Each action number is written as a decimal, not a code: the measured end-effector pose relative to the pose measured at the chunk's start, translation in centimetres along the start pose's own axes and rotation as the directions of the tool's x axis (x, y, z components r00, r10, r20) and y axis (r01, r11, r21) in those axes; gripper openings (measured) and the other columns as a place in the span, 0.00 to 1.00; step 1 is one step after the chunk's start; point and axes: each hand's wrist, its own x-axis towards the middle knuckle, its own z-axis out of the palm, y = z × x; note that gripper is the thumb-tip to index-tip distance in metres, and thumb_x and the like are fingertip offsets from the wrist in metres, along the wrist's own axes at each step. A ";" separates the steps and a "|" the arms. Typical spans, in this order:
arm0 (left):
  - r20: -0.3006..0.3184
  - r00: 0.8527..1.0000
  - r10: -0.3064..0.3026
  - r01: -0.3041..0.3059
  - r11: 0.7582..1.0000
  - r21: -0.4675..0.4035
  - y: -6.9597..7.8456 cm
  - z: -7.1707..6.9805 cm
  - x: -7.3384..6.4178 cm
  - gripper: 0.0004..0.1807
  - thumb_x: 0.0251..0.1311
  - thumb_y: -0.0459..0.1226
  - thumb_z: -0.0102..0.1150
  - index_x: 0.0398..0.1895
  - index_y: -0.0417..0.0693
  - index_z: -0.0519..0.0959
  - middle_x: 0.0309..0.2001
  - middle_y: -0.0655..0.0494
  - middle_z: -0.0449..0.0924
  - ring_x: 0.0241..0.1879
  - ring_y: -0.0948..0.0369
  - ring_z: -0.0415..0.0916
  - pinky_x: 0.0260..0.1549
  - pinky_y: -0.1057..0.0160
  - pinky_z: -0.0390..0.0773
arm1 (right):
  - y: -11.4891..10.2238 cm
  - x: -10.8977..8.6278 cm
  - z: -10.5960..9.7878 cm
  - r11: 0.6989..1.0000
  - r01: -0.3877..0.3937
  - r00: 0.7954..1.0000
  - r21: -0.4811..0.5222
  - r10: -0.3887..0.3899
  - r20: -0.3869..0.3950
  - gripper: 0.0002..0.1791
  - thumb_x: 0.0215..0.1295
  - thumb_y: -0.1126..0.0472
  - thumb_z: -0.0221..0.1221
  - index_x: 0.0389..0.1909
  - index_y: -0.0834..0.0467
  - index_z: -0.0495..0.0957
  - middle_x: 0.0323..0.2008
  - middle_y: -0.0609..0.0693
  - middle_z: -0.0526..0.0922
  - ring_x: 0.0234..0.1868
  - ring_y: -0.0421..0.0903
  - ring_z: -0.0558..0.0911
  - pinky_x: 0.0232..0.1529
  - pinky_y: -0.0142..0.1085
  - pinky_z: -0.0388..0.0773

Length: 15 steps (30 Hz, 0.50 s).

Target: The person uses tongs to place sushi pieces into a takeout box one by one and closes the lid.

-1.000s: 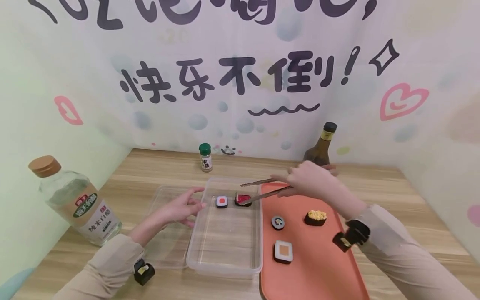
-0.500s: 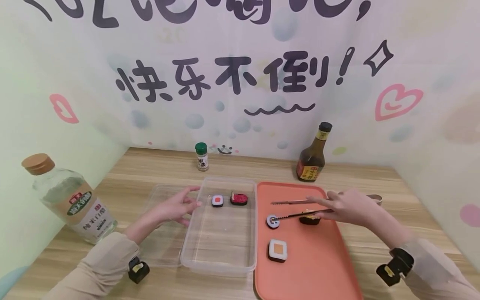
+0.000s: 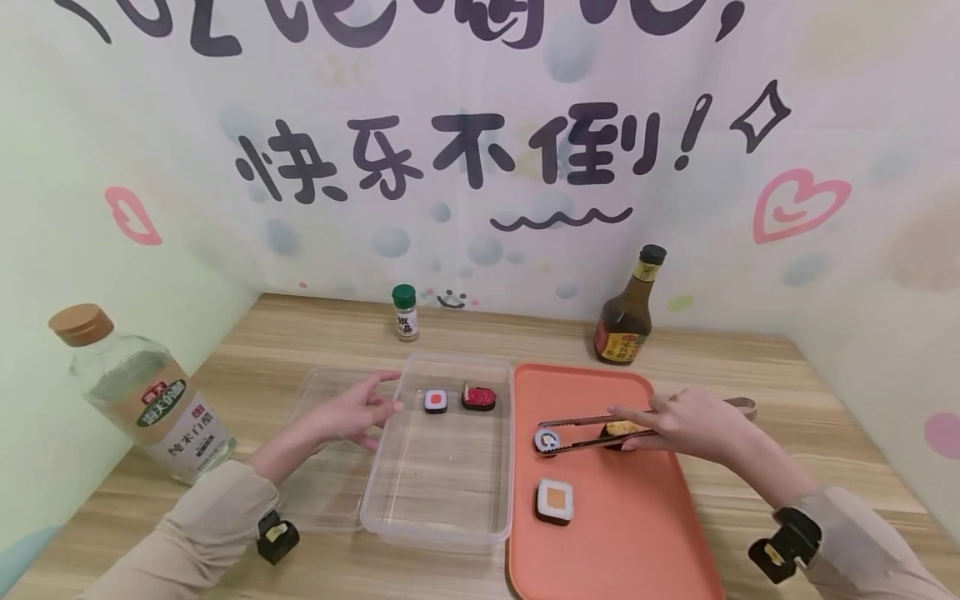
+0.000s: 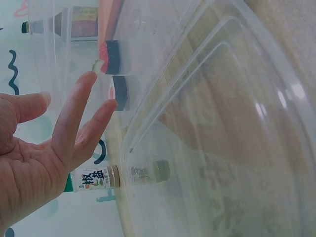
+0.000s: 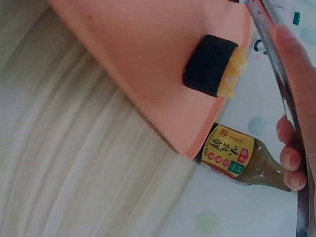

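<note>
My right hand (image 3: 693, 425) holds metal tongs (image 3: 576, 422) over the orange tray (image 3: 622, 550). Their tips stand on either side of a small round sushi roll (image 3: 547, 441); firm contact is hard to tell. Beneath the tongs sits a sushi piece with yellow topping (image 5: 210, 66), partly covered in the head view. A larger roll with an orange square centre (image 3: 556, 501) lies nearer me. My left hand (image 3: 352, 417), fingers loosely spread, is at the left rim of a clear plastic box (image 3: 431, 533). Inside the box are a red-centred roll (image 3: 436, 401) and a red-topped sushi (image 3: 480, 397).
A clear lid-like plastic piece (image 3: 330, 508) lies under my left forearm. A large vinegar bottle (image 3: 161, 408) stands at the left. Farther back are a green-capped shaker (image 3: 406, 315) and a brown sauce bottle (image 3: 627, 312), near the printed wall cloth (image 3: 450, 250).
My right hand has drawn the tongs from the box back right over the tray, leaving the red-topped sushi in the box. The tongs' tips came around the round roll. My left hand stayed put.
</note>
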 end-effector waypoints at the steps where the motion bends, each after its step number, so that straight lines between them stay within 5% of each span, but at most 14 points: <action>1: 0.001 1.000 0.000 0.000 1.000 0.000 0.0 0.0 0.0 0.33 0.68 0.36 0.42 0.70 0.41 0.42 0.60 0.26 0.61 0.52 0.40 0.71 0.34 0.54 0.85 | 0.0 0.1 -0.1 1.000 -0.005 1.000 -0.001 0.005 0.012 0.30 0.67 0.36 0.30 0.46 0.42 0.79 0.10 0.42 0.55 0.14 0.36 0.42 0.10 0.25 0.39; 9: -0.008 1.000 -0.015 0.015 1.000 -0.006 -0.2 -0.1 0.1 0.32 0.68 0.36 0.42 0.70 0.44 0.43 0.60 0.27 0.61 0.53 0.40 0.70 0.34 0.56 0.85 | 0.5 0.7 -1.4 0.999 -0.024 0.999 -0.040 0.026 0.035 0.32 0.69 0.39 0.27 0.47 0.47 0.79 0.20 0.47 0.71 0.09 0.37 0.50 0.05 0.26 0.48; 12: -0.007 1.000 -0.010 0.010 1.000 0.000 -0.1 0.0 0.1 0.32 0.68 0.36 0.42 0.70 0.43 0.43 0.60 0.27 0.60 0.53 0.39 0.70 0.34 0.56 0.85 | 1.2 1.1 -2.1 0.994 0.038 0.999 -0.103 -0.034 0.038 0.26 0.74 0.51 0.25 0.57 0.44 0.71 0.24 0.47 0.74 0.12 0.38 0.54 0.08 0.26 0.48; 15: -0.009 1.000 -0.008 0.008 1.000 0.008 0.0 0.0 0.0 0.32 0.68 0.36 0.42 0.70 0.43 0.42 0.60 0.27 0.60 0.53 0.40 0.70 0.34 0.57 0.85 | 1.9 1.8 -2.7 0.993 0.037 0.999 -0.115 -0.038 -0.002 0.26 0.74 0.52 0.25 0.58 0.44 0.70 0.22 0.47 0.74 0.12 0.39 0.54 0.08 0.26 0.48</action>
